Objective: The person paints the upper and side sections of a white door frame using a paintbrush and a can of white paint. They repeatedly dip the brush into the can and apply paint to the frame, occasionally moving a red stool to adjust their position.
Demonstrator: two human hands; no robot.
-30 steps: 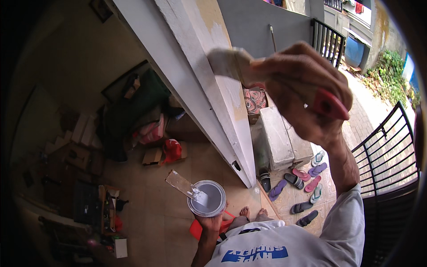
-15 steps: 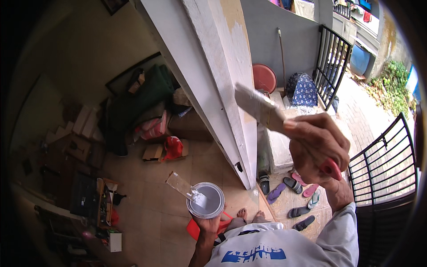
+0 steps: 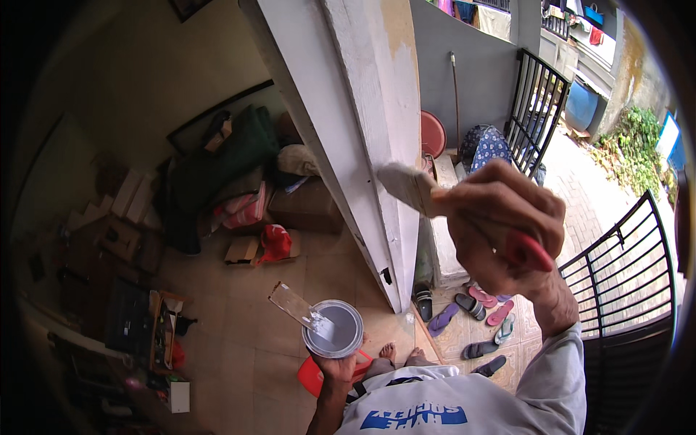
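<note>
My right hand (image 3: pixel 504 228) is closed round the red handle of a paintbrush (image 3: pixel 406 187). The whitish bristles lie against the narrow white face of a door frame (image 3: pixel 362 123), whose paint looks patchy near the top. Low on the frame is a dark cut-out (image 3: pixel 386 275). Lower down, my left hand (image 3: pixel 337 367) holds up a round paint can (image 3: pixel 332 349), its fingers partly hidden beneath it. A flat wooden stick (image 3: pixel 291 303), smeared white at its lower end, leans over the can's rim.
Something red and plastic (image 3: pixel 312 375) shows below the can. Several sandals (image 3: pixel 471 306) lie outside by the threshold. A black metal gate (image 3: pixel 616 268) stands on the right. Indoors, a cardboard box with a red bag (image 3: pixel 275 244) sits on the tiles near piled bundles (image 3: pixel 232 163).
My right hand has brought the brush lower along the frame, its bristles now pressed to the surface. The can in my left hand stays almost where it was. The view has shifted slightly.
</note>
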